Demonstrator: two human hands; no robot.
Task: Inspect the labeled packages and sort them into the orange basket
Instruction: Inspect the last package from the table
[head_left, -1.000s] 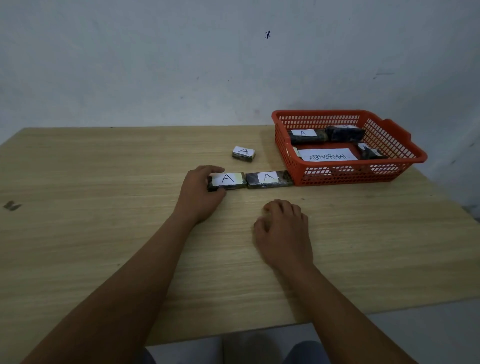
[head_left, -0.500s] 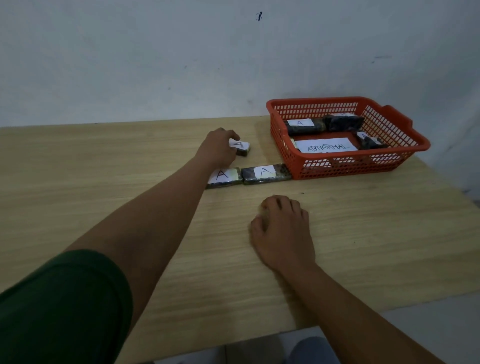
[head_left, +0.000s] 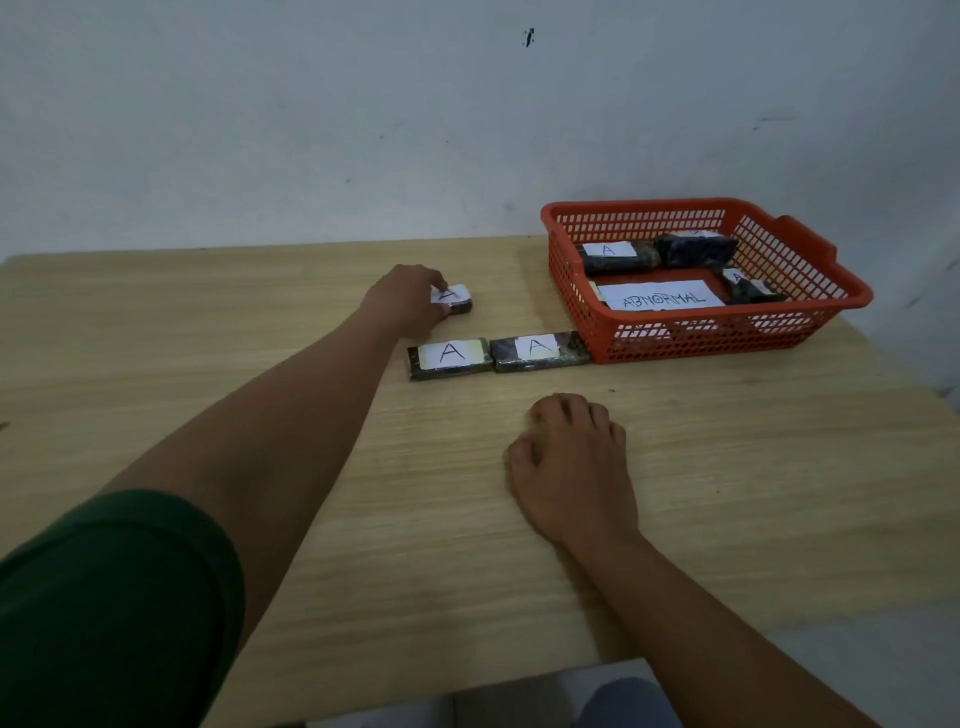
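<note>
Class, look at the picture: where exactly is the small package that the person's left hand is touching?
The small package lies on the table, under the left hand's fingers, beyond the two-package row and left of the orange basket.

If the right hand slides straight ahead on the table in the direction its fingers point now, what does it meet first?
Most likely the right-hand package marked A, which lies beyond the right hand and touches the orange basket. The bare table lies between them. The knuckles point slightly left, so depth leaves some doubt.
</note>
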